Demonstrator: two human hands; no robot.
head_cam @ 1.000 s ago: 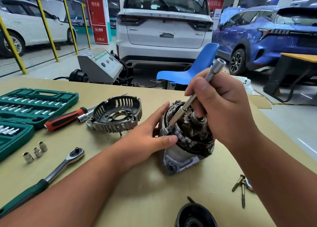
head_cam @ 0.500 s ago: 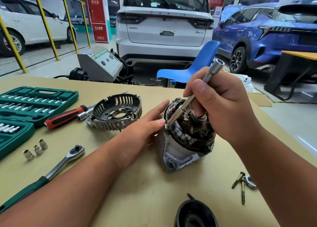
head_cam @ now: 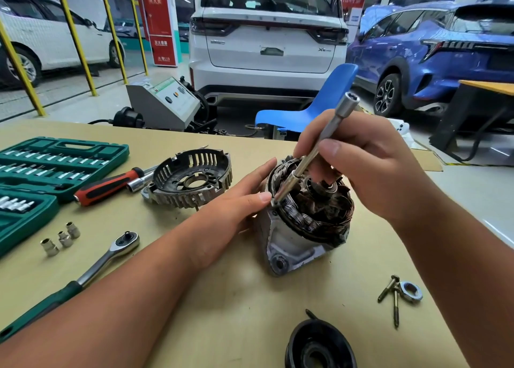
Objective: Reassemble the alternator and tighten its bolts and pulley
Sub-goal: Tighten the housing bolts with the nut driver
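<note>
Alternator [head_cam: 292, 242] stands mid worktop [head_cam: 222, 312], open winding end up. Left hand [head_cam: 230, 212] lies flat against its left side, fingers straight, thumb tip at the rim. Right hand [head_cam: 370, 167] pinches a slanted extension bar [head_cam: 319, 142], whose lower tip sits at the alternator's left rim. Slotted end cover [head_cam: 192, 178] lies just left of the alternator, toward the far edge. Black pulley [head_cam: 319, 345] at the near edge; bolts [head_cam: 389, 292] and nut [head_cam: 411, 291] touching, near the right edge. Ratchet [head_cam: 105, 259], three loose sockets [head_cam: 62, 238], red-handled driver [head_cam: 108, 185], green tool case [head_cam: 55, 162] on the left edge
</note>
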